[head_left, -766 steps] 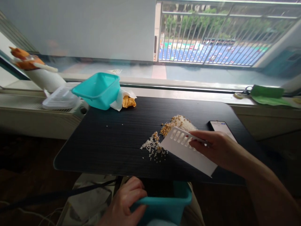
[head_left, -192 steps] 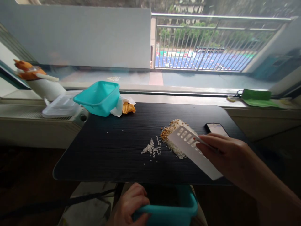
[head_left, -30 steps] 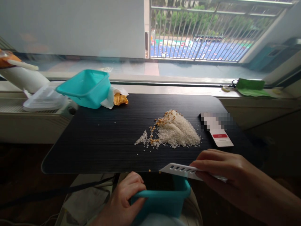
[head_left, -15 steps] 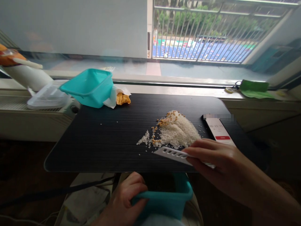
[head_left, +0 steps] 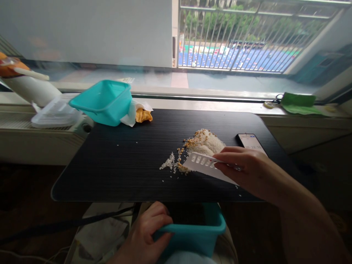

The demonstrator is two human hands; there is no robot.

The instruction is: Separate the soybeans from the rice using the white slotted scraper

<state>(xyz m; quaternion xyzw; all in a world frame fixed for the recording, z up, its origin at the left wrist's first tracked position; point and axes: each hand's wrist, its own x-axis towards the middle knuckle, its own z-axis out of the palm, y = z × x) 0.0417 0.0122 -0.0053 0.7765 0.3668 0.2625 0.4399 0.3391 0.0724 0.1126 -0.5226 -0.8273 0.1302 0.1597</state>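
Observation:
My right hand (head_left: 244, 168) grips a white slotted plastic scraper (head_left: 205, 165), whose edge rests on the near side of a heap of white rice mixed with yellow grains (head_left: 202, 145) on the black table (head_left: 123, 161). A small separate patch of rice (head_left: 169, 163) lies just left of the scraper. My left hand (head_left: 148, 234) is closed on the rim of a teal plastic tub (head_left: 192, 236) held below the table's near edge.
A second teal tub (head_left: 103, 101) stands tilted at the back left beside a clear lid (head_left: 55, 113) and a white wrapper with something yellow (head_left: 140, 114). A phone (head_left: 250, 142) lies right of the heap. Green cloth and scissors (head_left: 298, 102) sit on the sill.
My right hand has carried the scraper from above the tub at the table's near edge forward onto the table, up against the rice heap. The left hand and tub have stayed put.

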